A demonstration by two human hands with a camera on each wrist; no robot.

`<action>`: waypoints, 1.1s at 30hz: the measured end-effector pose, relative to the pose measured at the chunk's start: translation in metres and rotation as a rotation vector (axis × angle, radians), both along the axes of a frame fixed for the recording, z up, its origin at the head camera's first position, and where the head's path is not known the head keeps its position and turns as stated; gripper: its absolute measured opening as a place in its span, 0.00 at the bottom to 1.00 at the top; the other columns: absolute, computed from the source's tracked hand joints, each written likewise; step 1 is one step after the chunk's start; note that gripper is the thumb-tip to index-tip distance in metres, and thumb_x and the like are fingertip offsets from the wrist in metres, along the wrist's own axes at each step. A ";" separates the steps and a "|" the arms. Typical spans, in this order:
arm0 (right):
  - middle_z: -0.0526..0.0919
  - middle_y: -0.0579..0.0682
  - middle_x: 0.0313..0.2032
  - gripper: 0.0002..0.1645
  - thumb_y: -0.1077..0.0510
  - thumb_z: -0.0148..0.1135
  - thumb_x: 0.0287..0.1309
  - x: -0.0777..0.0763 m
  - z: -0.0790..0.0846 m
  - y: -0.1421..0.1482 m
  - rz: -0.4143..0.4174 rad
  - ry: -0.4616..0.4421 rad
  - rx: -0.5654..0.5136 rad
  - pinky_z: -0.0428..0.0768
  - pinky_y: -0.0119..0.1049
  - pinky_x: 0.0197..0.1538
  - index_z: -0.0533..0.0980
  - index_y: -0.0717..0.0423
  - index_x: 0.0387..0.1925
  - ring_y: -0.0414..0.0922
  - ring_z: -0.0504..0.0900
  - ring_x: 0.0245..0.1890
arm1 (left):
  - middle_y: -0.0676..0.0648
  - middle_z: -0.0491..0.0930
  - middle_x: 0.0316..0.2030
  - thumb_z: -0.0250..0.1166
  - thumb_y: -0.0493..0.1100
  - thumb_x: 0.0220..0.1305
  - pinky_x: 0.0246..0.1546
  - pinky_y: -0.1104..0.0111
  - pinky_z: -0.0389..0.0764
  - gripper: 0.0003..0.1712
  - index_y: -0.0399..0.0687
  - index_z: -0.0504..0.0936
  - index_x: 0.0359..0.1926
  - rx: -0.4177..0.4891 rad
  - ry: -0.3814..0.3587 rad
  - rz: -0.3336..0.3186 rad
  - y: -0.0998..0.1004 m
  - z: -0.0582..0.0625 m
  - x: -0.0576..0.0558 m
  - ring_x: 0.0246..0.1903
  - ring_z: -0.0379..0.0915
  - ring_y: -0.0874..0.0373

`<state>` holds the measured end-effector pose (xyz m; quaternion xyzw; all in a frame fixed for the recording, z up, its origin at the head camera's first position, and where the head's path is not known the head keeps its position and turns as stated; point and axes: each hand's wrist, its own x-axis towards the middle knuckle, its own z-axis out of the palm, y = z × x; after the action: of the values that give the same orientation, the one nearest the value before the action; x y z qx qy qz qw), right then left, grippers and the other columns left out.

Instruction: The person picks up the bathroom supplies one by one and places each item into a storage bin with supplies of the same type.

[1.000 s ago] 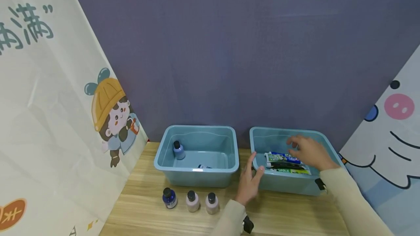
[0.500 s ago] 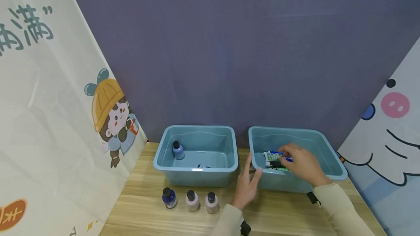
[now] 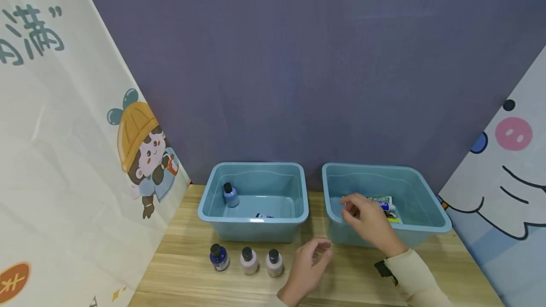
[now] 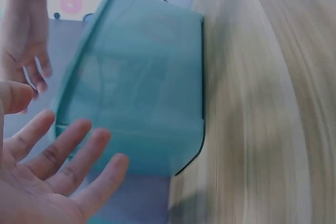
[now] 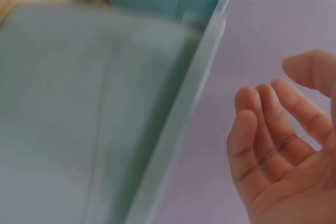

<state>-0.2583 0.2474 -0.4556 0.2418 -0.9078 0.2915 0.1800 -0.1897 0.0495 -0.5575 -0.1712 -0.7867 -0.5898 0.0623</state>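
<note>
The right hand (image 3: 370, 221) is hovering over the front of the right bin (image 3: 418, 236), its fingers bending loosely and grasping nothing — the right wrist view is showing a gap between thumb and fingertips. The left hand (image 3: 307, 270) is hanging over the bench (image 3: 350, 281) by the bin's front left corner, relaxed and holding nothing; whether it is touching the bin is staying unclear.

Under the right hand, the tubes (image 3: 382, 201) are lying in a small pile on the bin's floor, partly hiding behind the fingers. They are probably weighing little and giving softly when pressed, with sleek skins that may be sliding on one another. A light pinch across the body looks like the best hold, or a grip at the stiffer white end; hard squeezing would be risking a dent. They are showing green, white and blue print, with bright yellow appearing at the front.

The pale blue bin, seeming smooth and fairly stiff, is standing along the bench's back edge, toward its back right corner. Nearer the back left corner the left bin (image 3: 256, 232) is holding a blue bottle (image 3: 231, 198), and three capped bottles (image 3: 249, 263) are standing before it.
</note>
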 end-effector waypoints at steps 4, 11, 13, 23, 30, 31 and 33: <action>0.81 0.38 0.33 0.14 0.63 0.69 0.62 0.005 -0.007 -0.020 0.043 -0.012 -0.073 0.81 0.30 0.34 0.82 0.53 0.49 0.30 0.78 0.30 | 0.51 0.86 0.47 0.60 0.44 0.74 0.48 0.70 0.84 0.12 0.51 0.82 0.54 0.032 0.040 -0.040 -0.017 0.004 0.018 0.46 0.81 0.68; 0.82 0.45 0.41 0.19 0.62 0.71 0.60 0.017 -0.028 -0.062 0.089 -0.072 -0.167 0.86 0.33 0.40 0.79 0.54 0.53 0.37 0.84 0.38 | 0.52 0.86 0.48 0.59 0.43 0.75 0.48 0.69 0.83 0.10 0.54 0.83 0.53 0.074 0.014 0.002 -0.038 0.007 0.039 0.45 0.81 0.68; 0.82 0.46 0.45 0.21 0.60 0.72 0.61 0.019 -0.034 -0.071 0.083 -0.092 -0.190 0.87 0.35 0.43 0.78 0.55 0.55 0.41 0.85 0.41 | 0.52 0.87 0.47 0.60 0.42 0.75 0.47 0.68 0.84 0.10 0.54 0.83 0.52 0.070 0.035 0.039 -0.045 0.007 0.043 0.45 0.82 0.66; 0.68 0.60 0.70 0.34 0.49 0.63 0.71 0.012 -0.061 -0.096 0.014 -0.192 -0.247 0.85 0.49 0.52 0.66 0.52 0.74 0.53 0.82 0.54 | 0.54 0.87 0.38 0.64 0.36 0.71 0.37 0.71 0.84 0.10 0.57 0.86 0.45 0.031 0.203 0.317 -0.086 0.002 0.050 0.34 0.83 0.62; 0.68 0.58 0.72 0.31 0.46 0.52 0.78 -0.004 -0.077 -0.105 0.003 -0.266 -0.334 0.74 0.60 0.65 0.63 0.46 0.76 0.58 0.73 0.68 | 0.52 0.87 0.35 0.67 0.30 0.65 0.34 0.73 0.82 0.12 0.51 0.87 0.42 0.053 0.252 0.563 -0.123 0.001 0.046 0.32 0.82 0.64; 0.68 0.58 0.73 0.31 0.46 0.51 0.78 -0.006 -0.079 -0.106 0.004 -0.283 -0.354 0.71 0.62 0.67 0.63 0.47 0.76 0.59 0.71 0.70 | 0.53 0.87 0.34 0.68 0.29 0.64 0.33 0.74 0.81 0.12 0.50 0.87 0.41 0.050 0.260 0.598 -0.129 0.001 0.046 0.32 0.81 0.65; 0.68 0.60 0.73 0.31 0.46 0.51 0.78 -0.008 -0.084 -0.109 0.015 -0.316 -0.405 0.69 0.63 0.69 0.63 0.48 0.76 0.60 0.68 0.72 | 0.53 0.87 0.34 0.69 0.27 0.62 0.32 0.77 0.79 0.13 0.50 0.87 0.41 0.038 0.289 0.665 -0.141 0.001 0.046 0.32 0.80 0.65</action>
<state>-0.2660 0.1383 -0.5394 0.1589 -0.8460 0.5029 0.0783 -0.1440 -0.0916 -0.5564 0.0136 -0.7713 -0.5216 0.3646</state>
